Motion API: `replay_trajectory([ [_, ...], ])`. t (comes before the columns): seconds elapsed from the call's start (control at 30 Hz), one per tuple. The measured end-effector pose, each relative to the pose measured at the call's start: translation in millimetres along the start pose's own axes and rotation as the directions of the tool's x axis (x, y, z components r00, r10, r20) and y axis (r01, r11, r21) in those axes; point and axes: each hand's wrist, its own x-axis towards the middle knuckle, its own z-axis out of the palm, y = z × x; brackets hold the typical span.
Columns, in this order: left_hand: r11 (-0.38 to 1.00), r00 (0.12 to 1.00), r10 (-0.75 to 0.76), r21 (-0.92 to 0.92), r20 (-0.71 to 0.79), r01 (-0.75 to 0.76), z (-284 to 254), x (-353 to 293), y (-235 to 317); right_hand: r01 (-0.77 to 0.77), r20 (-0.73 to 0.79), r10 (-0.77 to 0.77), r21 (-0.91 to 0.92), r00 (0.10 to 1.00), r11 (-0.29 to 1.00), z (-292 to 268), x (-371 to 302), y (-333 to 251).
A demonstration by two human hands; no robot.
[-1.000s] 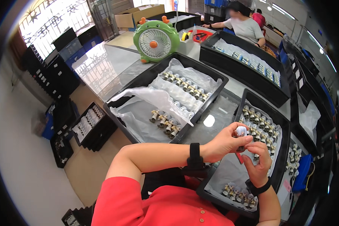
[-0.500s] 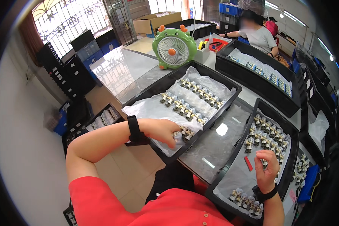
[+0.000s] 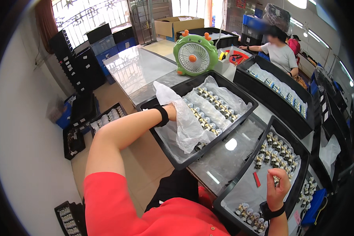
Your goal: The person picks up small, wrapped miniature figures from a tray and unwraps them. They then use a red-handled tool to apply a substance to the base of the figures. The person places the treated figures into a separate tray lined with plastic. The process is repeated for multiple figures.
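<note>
Two hands: the left hand point(image 3: 170, 112) near the dial's centre, the right hand point(image 3: 279, 185) at four. Two wristbands point(image 3: 162, 115), one per wrist. At least four black trays point(image 3: 181, 163): at centre, at four, between two and three, and just past twelve. The centre one shows two bands of pieces point(image 3: 200, 118) beyond one lifted sheet point(image 3: 185, 126), plus at least one under its edge; toward five lie roughly five more, others too crowded to count. One red strip point(image 3: 256, 179) and one blue pouch point(image 3: 314, 206) at four. One fan point(image 3: 192, 57), one carton point(image 3: 179, 28), near twelve. Two other people point(image 3: 279, 55) at two.
</note>
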Motion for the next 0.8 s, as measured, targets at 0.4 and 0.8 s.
replay_trajectory([
  [0.4,0.993,0.97,-0.019,0.117,0.243,-0.01,37,51,-14,-0.142,0.025,0.143,-0.027,0.989,0.989,-1,-9,3],
  [0.8,0.994,0.963,-0.063,0.106,0.263,0.036,35,45,-17,-0.143,0.07,0.145,-0.033,0.987,0.989,1,-6,3],
])
